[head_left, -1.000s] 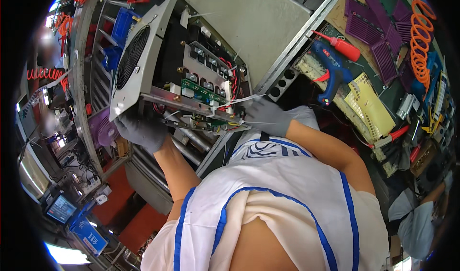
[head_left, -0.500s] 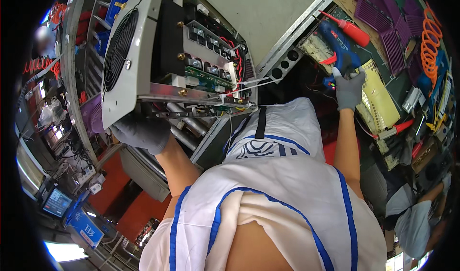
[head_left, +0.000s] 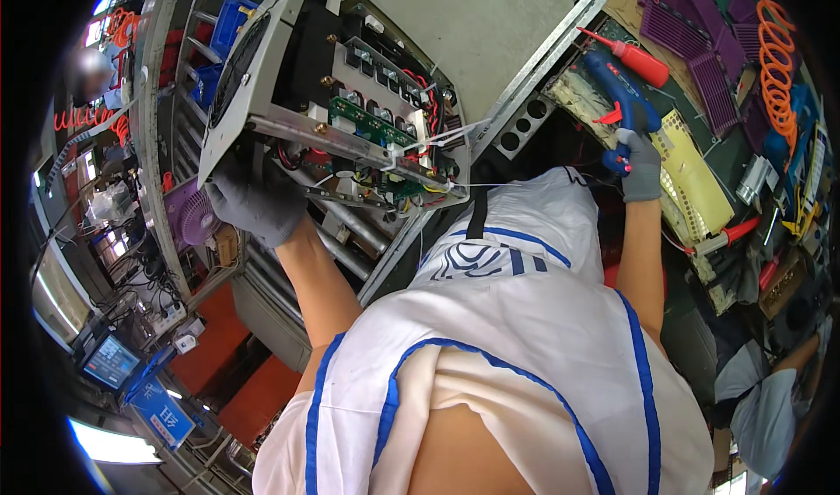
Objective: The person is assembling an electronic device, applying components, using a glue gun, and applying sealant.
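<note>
My left hand [head_left: 254, 202], in a grey glove, grips the lower edge of an open metal electronics unit [head_left: 350, 101] and holds it tilted up. The unit shows a round fan grille, a green circuit board [head_left: 372, 123], black components and red and white wires. My right hand [head_left: 640, 164], also gloved, is closed around the handle of a blue power screwdriver [head_left: 623, 93] that lies on the bench at the upper right, well away from the unit.
A red-handled screwdriver [head_left: 634, 58] lies beside the blue tool. Purple trays [head_left: 678, 18] and an orange coiled hose [head_left: 777, 53] sit at the far right. A purple fan [head_left: 192, 215], a small screen [head_left: 109, 361] and shelving are at the left. Another person's sleeve [head_left: 766, 407] shows at lower right.
My right hand left the unit's lower edge, reached out to the right and closed on the blue power screwdriver. My left hand stayed under the unit, which now sits lower and closer.
</note>
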A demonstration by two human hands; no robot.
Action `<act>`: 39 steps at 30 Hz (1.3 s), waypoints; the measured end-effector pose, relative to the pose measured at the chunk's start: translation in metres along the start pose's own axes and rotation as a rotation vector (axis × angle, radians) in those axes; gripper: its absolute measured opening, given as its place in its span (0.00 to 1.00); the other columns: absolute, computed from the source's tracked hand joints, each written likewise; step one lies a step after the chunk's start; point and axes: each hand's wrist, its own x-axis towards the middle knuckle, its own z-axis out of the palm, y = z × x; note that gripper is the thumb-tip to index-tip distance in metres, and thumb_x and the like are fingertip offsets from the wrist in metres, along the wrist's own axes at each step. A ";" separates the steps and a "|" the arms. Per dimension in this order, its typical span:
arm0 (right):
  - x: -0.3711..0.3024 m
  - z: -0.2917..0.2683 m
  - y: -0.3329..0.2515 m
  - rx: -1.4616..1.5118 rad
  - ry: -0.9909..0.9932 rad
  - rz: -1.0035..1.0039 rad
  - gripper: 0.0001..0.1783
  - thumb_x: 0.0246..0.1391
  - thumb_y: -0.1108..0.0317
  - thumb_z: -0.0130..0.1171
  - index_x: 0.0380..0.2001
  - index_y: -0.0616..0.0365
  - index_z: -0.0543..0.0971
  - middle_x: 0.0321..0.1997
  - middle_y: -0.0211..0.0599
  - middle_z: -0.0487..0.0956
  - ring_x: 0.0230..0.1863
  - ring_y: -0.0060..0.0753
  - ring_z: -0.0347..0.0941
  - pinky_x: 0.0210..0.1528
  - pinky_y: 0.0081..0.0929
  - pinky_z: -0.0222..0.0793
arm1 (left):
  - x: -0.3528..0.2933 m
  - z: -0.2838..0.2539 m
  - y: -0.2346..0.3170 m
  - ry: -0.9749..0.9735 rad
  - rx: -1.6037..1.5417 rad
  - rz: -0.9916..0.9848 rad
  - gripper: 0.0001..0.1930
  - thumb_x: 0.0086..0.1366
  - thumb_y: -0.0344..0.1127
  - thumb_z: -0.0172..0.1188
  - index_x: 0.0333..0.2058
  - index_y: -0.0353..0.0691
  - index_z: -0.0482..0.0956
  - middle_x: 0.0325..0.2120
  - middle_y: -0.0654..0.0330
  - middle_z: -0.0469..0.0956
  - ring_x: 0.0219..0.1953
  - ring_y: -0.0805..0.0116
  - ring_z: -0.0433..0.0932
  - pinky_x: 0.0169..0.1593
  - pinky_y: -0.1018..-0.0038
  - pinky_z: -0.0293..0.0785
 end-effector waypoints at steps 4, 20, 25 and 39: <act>-0.030 -0.012 -0.015 0.204 -0.180 0.067 0.22 0.44 0.69 0.63 0.46 0.62 0.75 0.33 0.34 0.77 0.30 0.31 0.78 0.34 0.22 0.77 | 0.009 -0.003 -0.008 -0.030 0.222 0.170 0.17 0.58 0.23 0.59 0.47 0.31 0.77 0.44 0.55 0.77 0.48 0.63 0.80 0.44 0.70 0.82; -0.064 0.059 -0.095 -0.578 -1.030 -0.063 0.34 0.51 0.66 0.65 0.61 0.67 0.71 0.57 0.37 0.78 0.55 0.27 0.74 0.59 0.25 0.67 | 0.036 0.001 -0.025 -0.069 0.375 0.268 0.13 0.65 0.35 0.57 0.45 0.35 0.80 0.42 0.54 0.81 0.42 0.61 0.83 0.37 0.69 0.84; -0.061 0.083 -0.103 -0.818 -1.074 -0.151 0.30 0.50 0.67 0.64 0.57 0.66 0.73 0.49 0.40 0.80 0.47 0.28 0.76 0.53 0.27 0.71 | 0.025 0.009 -0.014 0.019 0.007 -0.016 0.13 0.64 0.37 0.58 0.43 0.37 0.80 0.40 0.53 0.81 0.41 0.60 0.84 0.35 0.69 0.83; -0.037 0.111 -0.099 -1.050 -1.110 -0.455 0.30 0.46 0.65 0.65 0.53 0.64 0.74 0.42 0.48 0.81 0.43 0.47 0.77 0.50 0.39 0.72 | 0.021 0.025 0.000 0.104 -0.083 -0.012 0.09 0.64 0.31 0.58 0.40 0.34 0.78 0.35 0.56 0.82 0.36 0.65 0.84 0.36 0.72 0.81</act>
